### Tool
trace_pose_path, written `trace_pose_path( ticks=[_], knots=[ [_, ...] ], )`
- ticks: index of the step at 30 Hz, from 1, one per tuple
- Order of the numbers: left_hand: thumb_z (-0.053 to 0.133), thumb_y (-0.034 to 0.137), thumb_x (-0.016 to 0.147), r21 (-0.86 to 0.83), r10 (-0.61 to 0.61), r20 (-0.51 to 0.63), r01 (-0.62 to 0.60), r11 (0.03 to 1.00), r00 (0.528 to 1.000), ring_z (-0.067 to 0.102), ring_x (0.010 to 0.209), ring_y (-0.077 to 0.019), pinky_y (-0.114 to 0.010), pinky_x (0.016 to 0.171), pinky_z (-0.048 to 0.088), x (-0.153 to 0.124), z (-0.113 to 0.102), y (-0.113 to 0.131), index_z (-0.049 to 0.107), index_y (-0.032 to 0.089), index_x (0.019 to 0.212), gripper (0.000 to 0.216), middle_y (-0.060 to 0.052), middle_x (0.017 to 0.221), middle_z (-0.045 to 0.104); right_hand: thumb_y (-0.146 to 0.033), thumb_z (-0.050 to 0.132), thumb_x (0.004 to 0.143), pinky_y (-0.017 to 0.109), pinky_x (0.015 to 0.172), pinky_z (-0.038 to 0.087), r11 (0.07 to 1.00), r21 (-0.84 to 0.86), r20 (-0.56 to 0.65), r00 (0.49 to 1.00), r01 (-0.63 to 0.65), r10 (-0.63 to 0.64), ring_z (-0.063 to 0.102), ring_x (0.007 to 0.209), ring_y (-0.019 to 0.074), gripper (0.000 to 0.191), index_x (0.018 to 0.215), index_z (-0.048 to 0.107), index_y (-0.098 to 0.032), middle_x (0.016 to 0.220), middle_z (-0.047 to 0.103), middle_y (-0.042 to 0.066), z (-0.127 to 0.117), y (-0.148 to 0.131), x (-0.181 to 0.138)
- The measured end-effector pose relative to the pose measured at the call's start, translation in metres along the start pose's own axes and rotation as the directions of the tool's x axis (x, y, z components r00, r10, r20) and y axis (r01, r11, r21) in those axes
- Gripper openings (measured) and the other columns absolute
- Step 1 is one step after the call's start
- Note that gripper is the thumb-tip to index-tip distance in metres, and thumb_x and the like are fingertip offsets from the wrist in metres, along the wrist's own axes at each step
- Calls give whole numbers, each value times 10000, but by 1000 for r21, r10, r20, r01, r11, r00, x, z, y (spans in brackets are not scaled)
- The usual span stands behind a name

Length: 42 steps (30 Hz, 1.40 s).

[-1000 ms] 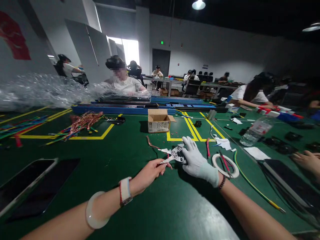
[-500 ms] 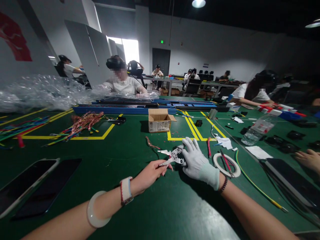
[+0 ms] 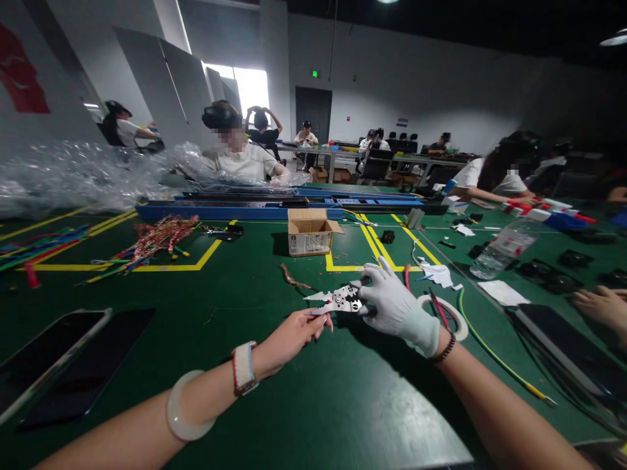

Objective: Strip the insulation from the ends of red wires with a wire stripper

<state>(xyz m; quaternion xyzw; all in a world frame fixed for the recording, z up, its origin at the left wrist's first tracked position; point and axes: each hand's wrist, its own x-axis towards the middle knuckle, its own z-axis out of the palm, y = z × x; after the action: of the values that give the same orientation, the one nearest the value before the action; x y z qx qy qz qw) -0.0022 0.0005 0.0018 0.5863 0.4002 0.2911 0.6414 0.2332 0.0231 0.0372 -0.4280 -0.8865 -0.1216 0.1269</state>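
Note:
My right hand (image 3: 392, 297), in a pale grey glove, grips the handles of a silver wire stripper (image 3: 341, 299). The tool's toothed jaws point left and stand apart. Bare and wearing a watch and a pale bangle, my left hand (image 3: 300, 331) has its fingers pinched together just below the jaws. A small bit of red wire (image 3: 328, 318) shows at its fingertips, mostly hidden by the fingers and the tool. Just beyond the jaws lies a twisted strand of copper wire (image 3: 292, 277) on the green table (image 3: 245, 287).
An open cardboard box (image 3: 309, 243) stands ahead. Stripped copper wires (image 3: 164, 238) lie left, phones (image 3: 91, 365) nearer. At right are a white tape roll (image 3: 458, 320), a yellow-green cable (image 3: 494, 359), a plastic bottle (image 3: 504, 248) and another person's hand (image 3: 600, 307). A co-worker (image 3: 240, 153) sits opposite.
The wire stripper has turned flatter, and its jaws are closer together. My right hand has tilted with the handles; my left hand stays by the jaws. The whole view has shifted slightly.

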Motion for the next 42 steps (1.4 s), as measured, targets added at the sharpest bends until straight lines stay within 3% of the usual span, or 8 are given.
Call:
trace_pose_path(
  ticks=[5, 9, 20, 30, 36, 42],
  knots=[
    [568, 457, 829, -63, -3, -33, 1, 998, 999, 343, 600, -109, -234, 540, 223, -1, 0, -2, 640, 130, 916, 346, 29, 661, 448, -282, 583, 724, 411, 875, 364, 1000, -14, 48, 999, 10, -9, 447, 900, 230, 167, 821, 688, -195, 957, 512, 92, 0, 1, 2],
    [576, 463, 821, -64, -12, -34, 10, 998, 999, 340, 599, -109, -236, 538, 221, -2, 0, 1, 654, 124, 921, 362, 25, 665, 456, -309, 574, 753, 340, 740, 357, 999, -47, 62, 998, -8, 11, 439, 851, 220, 174, 710, 685, -182, 926, 520, 102, 2, 4, 1],
    [574, 472, 815, -69, -23, -52, 19, 997, 998, 361, 604, -112, -238, 542, 242, -5, 2, 6, 652, 112, 930, 386, 14, 677, 469, -267, 580, 772, 328, 676, 312, 995, -101, 125, 992, -15, 28, 463, 797, 205, 161, 725, 694, -164, 870, 546, 101, -7, 9, 0],
    [572, 454, 842, -85, 5, -40, -8, 996, 999, 347, 597, -101, -231, 534, 220, -3, 0, 2, 641, 117, 967, 366, 14, 687, 474, -321, 552, 815, 306, 621, 323, 992, -129, 69, 997, -16, 25, 472, 710, 177, 258, 663, 677, -154, 791, 553, 93, 3, 11, -4],
    [593, 464, 830, -109, 17, -47, -23, 994, 999, 359, 606, -105, -228, 538, 234, -2, -2, 1, 642, 129, 980, 370, 12, 688, 476, -304, 554, 814, 268, 627, 361, 993, 44, 2, 994, -107, 107, 499, 694, 141, 249, 645, 676, -166, 795, 568, 64, 15, 4, -3],
    [588, 492, 827, -98, 49, -82, -57, 994, 995, 363, 596, -106, -227, 534, 250, -2, -3, 1, 645, 140, 970, 384, 13, 681, 479, -386, 578, 806, 232, 584, 359, 894, 366, 129, 965, -260, 228, 492, 603, 98, 356, 523, 608, -172, 669, 537, 10, 22, -4, -3]
  ],
)
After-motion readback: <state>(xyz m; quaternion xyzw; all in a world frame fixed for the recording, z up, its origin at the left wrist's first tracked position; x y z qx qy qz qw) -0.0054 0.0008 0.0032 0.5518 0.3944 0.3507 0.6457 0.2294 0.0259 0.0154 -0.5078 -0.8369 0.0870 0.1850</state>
